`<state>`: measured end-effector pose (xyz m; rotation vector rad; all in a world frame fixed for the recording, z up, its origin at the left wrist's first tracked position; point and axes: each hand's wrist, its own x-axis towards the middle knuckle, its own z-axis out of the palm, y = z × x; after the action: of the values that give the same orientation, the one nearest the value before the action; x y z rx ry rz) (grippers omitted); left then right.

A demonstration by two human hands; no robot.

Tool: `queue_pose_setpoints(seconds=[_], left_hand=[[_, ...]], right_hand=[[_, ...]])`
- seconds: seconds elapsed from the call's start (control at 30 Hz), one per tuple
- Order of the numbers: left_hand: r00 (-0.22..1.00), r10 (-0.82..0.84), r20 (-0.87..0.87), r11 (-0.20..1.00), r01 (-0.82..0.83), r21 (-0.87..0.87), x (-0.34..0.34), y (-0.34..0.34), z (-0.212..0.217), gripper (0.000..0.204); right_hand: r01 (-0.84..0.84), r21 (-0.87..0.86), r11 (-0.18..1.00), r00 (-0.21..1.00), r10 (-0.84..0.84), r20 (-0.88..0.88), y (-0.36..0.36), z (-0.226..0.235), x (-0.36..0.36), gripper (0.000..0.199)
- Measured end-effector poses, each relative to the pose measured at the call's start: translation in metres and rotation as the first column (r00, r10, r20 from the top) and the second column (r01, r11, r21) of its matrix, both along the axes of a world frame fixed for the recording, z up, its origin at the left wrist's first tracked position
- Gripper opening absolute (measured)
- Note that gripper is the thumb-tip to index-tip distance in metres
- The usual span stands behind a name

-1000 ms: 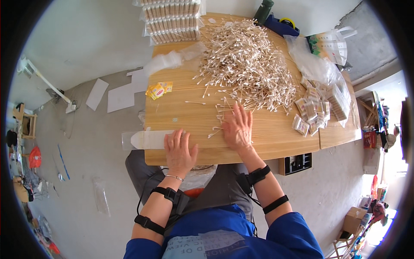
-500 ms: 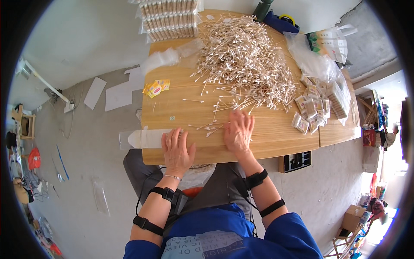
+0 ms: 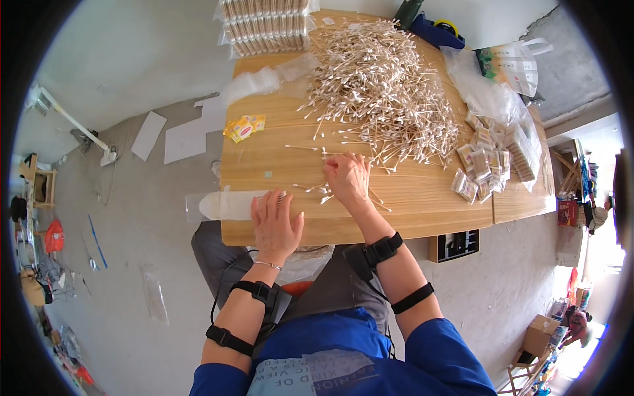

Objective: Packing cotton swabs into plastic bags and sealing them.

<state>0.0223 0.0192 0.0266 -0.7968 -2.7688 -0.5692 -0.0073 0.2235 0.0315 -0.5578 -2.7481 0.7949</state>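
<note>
My left hand [image 3: 274,224] lies with fingers stretched and slightly apart over the right end of a white paper strip [image 3: 231,205] at the table's front left edge. Swab tips peek out beside its fingers. With fingers curled into a pinch, my right hand [image 3: 349,177] is down on the wood among loose cotton swabs [image 3: 322,190], closed on cotton swabs at its fingertips; the fingers partly hide them. Beyond it spreads a big heap of cotton swabs [image 3: 389,92] with wooden sticks and white tips.
Small filled swab packs [image 3: 485,165] lie at the right beside a clear plastic bag [image 3: 492,92]. Stacked swab packs [image 3: 264,30] stand at the far left, near clear film [image 3: 254,86] and yellow labels [image 3: 244,127]. A blue tape dispenser [image 3: 436,32] sits at the back.
My right hand has moved slightly left and its spread fingers have closed into a pinch at the loose swabs. My left hand stays on the paper strip.
</note>
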Motion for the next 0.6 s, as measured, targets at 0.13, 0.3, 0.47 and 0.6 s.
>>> queue_pose_setpoints(seconds=[0.13, 0.3, 0.47, 0.6], left_hand=[[1.000, 0.007, 0.004, 1.000, -0.007, 0.005, -0.001, 0.001, 0.000, 0.046], [1.000, 0.002, 0.003, 1.000, -0.002, 0.016, 0.000, 0.001, 0.001, 0.047], [1.000, -0.005, -0.002, 1.000, 0.005, 0.005, 0.000, -0.001, 0.000, 0.046], [1.000, 0.002, -0.008, 1.000, -0.002, 0.008, 0.000, 0.001, 0.003, 0.046]], right_hand=[[-0.117, -0.032, 0.993, 0.977, 0.109, -0.184, -0.006, -0.004, 0.010, 0.015], [-0.152, 0.094, 0.984, 0.966, 0.168, -0.196, -0.025, -0.003, 0.039, 0.015], [-0.165, 0.141, 0.976, 0.927, 0.202, -0.316, -0.042, -0.003, 0.054, 0.022], [-0.069, 0.061, 0.996, 0.955, 0.084, -0.286, -0.039, -0.003, 0.060, 0.022]])
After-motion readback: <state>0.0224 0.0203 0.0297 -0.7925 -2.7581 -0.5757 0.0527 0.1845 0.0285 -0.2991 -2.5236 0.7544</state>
